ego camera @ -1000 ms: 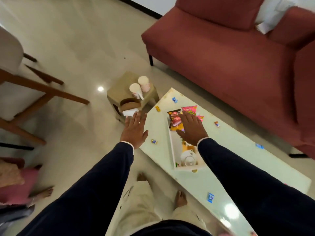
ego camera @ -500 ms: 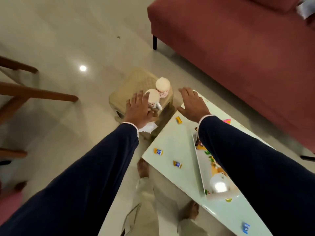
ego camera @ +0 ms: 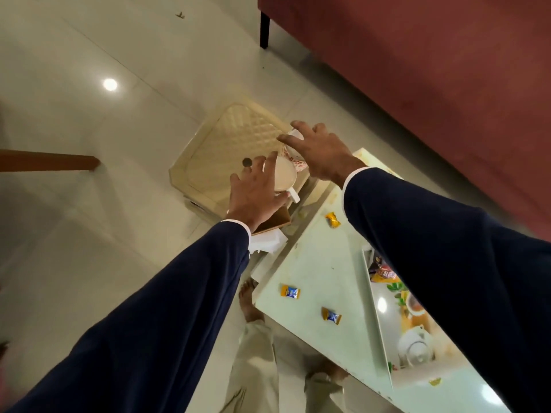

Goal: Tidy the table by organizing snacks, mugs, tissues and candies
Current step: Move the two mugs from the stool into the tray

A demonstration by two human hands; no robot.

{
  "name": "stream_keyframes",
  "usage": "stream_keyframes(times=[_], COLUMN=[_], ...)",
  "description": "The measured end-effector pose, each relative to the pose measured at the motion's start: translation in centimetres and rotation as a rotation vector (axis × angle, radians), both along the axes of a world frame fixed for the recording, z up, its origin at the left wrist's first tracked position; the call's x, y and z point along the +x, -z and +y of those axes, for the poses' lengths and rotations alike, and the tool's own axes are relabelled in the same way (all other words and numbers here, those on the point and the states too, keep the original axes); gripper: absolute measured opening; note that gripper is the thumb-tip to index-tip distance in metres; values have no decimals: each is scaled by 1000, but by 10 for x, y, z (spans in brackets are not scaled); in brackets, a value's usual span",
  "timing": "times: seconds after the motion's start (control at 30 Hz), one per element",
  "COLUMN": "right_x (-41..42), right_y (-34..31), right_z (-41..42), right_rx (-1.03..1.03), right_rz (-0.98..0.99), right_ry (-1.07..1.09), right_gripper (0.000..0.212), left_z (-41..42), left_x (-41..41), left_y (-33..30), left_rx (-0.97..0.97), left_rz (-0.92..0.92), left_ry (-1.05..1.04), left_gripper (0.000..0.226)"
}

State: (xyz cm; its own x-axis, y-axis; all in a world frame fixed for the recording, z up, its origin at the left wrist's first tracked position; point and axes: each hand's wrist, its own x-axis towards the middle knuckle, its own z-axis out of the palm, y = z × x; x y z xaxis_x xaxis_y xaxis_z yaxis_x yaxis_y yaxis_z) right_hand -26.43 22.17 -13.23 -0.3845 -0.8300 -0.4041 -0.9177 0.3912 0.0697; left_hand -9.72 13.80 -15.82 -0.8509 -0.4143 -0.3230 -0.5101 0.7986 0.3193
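Two mugs stand side by side on a beige plastic stool just past the table's corner. My left hand grips the near cream mug, fingers along its left side and thumb by its white handle. My right hand comes down over the far red-patterned mug and grips it from above. A brown tissue box with white tissue sticking out sits below my left wrist. Three wrapped candies lie on the pale glass table.
A white tray on the table holds snack packets, partly hidden by my right sleeve. A red sofa runs along the far right. A wooden chair leg juts in at the left. A small dark disc lies on the stool.
Both hands moved forward from the table and tray to the stool. The left closed round the near mug and the right came onto the far one. The view tilted down and closer.
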Motion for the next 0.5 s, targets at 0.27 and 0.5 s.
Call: stream_keyframes(times=[0.27, 0.5], right_x=[-15, -27], right_y=[-3, -13], right_z=[-4, 61], right_rx=[-48, -449], right_rz=[0, -317], right_ry=[5, 553], right_gripper=[89, 84], left_z=[-11, -2], left_x=[-12, -18], left_y=[5, -12], left_rx=[-25, -41], left_rz=[32, 143], left_ry=[45, 62], left_gripper=[91, 88])
